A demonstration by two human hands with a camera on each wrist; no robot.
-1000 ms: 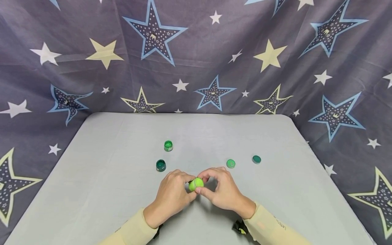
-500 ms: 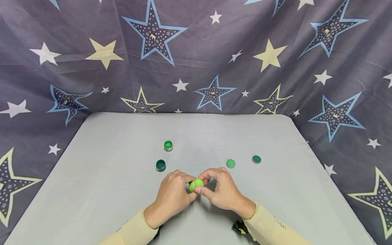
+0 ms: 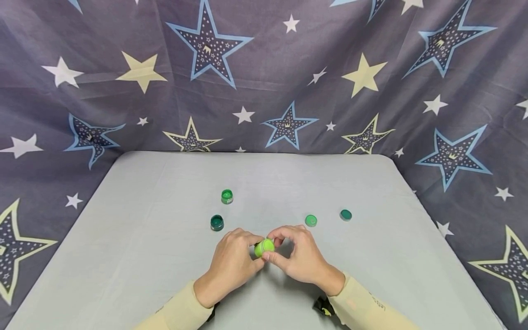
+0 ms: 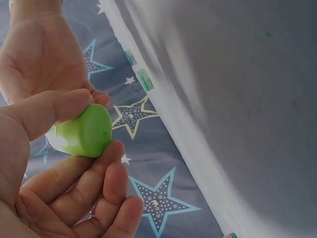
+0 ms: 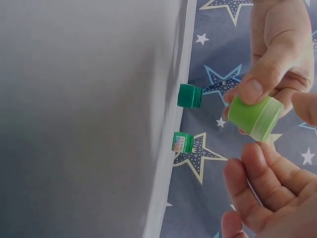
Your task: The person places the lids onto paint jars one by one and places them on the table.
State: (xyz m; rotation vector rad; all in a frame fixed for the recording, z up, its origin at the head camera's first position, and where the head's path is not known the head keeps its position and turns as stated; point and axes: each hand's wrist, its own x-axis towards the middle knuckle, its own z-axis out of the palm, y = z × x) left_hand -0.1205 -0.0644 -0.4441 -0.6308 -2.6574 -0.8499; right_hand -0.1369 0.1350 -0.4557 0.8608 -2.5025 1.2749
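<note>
A small lime-green paint jar (image 3: 260, 250) is between the two hands, tilted, above the table in the head view. My left hand (image 3: 233, 263) grips the jar's body between thumb and fingers. At its other end, the lid (image 5: 270, 119) shows paler and see-through at the rim in the right wrist view. Thumb and fingertips of my right hand (image 3: 301, 256) close around this lid end. In the left wrist view the rounded base of the jar faces the camera, below my left thumb (image 4: 57, 109). The lid still sits on the jar.
Two uncovered jars, one bright green (image 3: 227, 197) and one dark green (image 3: 217, 223), stand left of centre on the grey table (image 3: 144, 220). To the right lie a light green lid (image 3: 311, 221) and a dark green lid (image 3: 345, 215). A star-patterned cloth (image 3: 264, 82) hangs behind.
Almost nothing moves. The jar stays in both hands at the same place, with only very slight finger shifts at the lid.
</note>
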